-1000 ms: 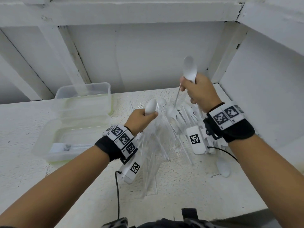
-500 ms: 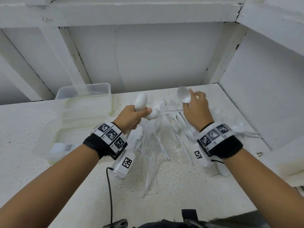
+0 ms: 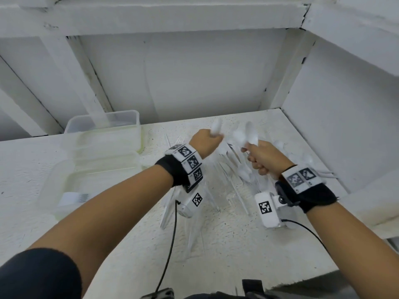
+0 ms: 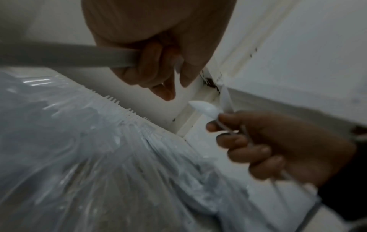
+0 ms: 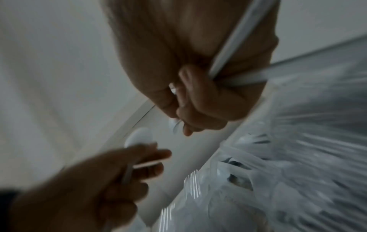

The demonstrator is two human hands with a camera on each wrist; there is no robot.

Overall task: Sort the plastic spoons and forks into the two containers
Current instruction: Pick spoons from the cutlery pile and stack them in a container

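Plastic spoons (image 3: 250,134) are being held in both hands above a heap of clear-wrapped cutlery (image 3: 226,169) lying on the white table (image 3: 237,244). One white spoon (image 3: 216,128) is being gripped by the left hand (image 3: 205,143), fingers curled tight round the handle, bowl sticking up past the knuckles. At least two spoons are being clutched by the right hand (image 3: 264,160), fingers wrapped round the handles, bowls pointing up and toward the left hand; exact count can't be told, pic is blurred. In the left wrist view the right hand (image 4: 278,146) is being shown w/ a spoon bowl (image 4: 204,108) poking out over the index finger. The two fists are being held near each other, not touching. Two clear containers are sitting well to the left of the heap: a deeper one (image 3: 103,134) at the back by the wall, a shallower one (image 3: 86,180) in front, touching it. Forks (image 3: 73,198) are lying in the front container, near its left-front corner.
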